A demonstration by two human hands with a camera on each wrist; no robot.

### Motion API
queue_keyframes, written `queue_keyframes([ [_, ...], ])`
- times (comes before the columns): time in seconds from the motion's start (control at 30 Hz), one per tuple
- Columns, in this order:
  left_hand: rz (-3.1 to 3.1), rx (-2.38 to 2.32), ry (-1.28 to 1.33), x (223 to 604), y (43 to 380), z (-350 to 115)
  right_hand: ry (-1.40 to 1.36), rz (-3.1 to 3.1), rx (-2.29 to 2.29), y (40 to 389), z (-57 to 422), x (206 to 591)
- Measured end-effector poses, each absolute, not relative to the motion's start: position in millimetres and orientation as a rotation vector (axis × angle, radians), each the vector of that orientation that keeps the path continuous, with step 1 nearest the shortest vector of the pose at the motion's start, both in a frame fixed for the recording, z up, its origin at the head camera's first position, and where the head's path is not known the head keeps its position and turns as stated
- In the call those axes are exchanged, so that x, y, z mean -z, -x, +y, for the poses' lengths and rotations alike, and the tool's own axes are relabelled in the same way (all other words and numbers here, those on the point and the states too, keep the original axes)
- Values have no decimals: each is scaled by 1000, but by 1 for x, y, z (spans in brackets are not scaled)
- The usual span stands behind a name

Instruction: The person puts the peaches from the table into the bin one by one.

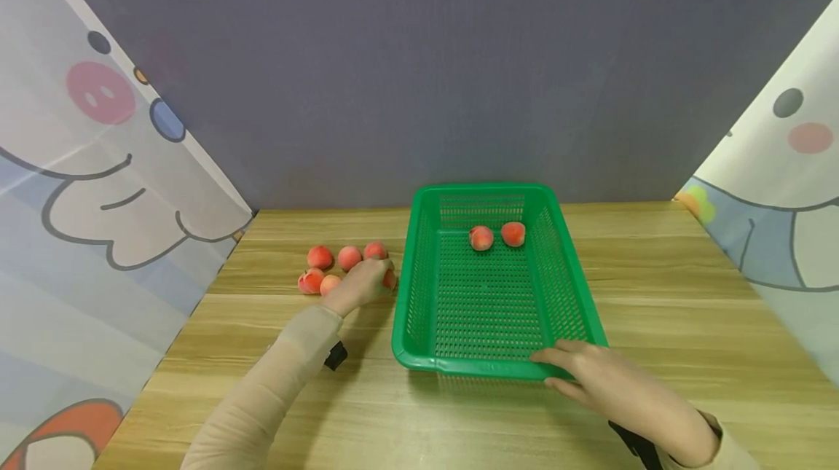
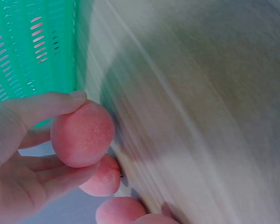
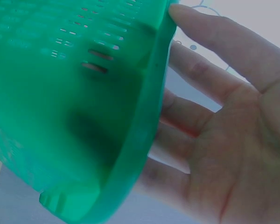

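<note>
Pinching a peach (image 2: 83, 134) between the thumb and fingers of the left hand (image 1: 359, 286), just outside the left wall of a green basket (image 1: 459, 366). Gripping the basket's rim with the right hand (image 1: 603, 375) at the near right corner, with thumb and fingers set against opposite sides of it. Having five loose peaches (image 1: 349, 258) clustered on a wooden table (image 1: 688, 310), to the left of the pinched one and just beyond it, with some close by the left fingers. Having two more peaches (image 1: 481, 238) inside the basket, to the right of the left grip and well ahead of the right grip, just beside each other near the far end. Wearing pale sleeves (image 1: 262, 397) behind both grips, with something black (image 1: 336, 355) showing at each wrist. Facing a dark grey wall (image 1: 426, 76) beyond both grips, flanked by cartoon-printed panels (image 1: 65, 273), well to the left of the left hand and well to the right of the right hand.
</note>
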State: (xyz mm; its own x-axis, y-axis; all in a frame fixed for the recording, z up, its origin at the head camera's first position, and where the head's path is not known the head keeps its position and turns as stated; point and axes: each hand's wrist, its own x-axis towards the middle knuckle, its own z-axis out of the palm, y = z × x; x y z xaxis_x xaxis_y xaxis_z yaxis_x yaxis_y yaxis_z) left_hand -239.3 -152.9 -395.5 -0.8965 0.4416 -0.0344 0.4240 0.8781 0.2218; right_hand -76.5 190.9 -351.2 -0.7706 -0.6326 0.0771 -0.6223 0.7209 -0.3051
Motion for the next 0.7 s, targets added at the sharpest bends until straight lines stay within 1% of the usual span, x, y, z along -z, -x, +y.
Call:
queue_keyframes([
  [0.13, 2984, -287, -659, 389, 237, -153, 1045, 2885, 490, 77, 191, 351],
  [0.23, 3009, -298, -689, 382, 235, -155, 1044, 2892, 489, 78, 191, 351],
  [0.5, 3071, -401, -874, 358, 226, -161, 1039, 2895, 486, 77, 191, 352],
  [0.7, 3068, -399, -937, 341, 223, -161, 1047, 2902, 484, 77, 192, 353],
])
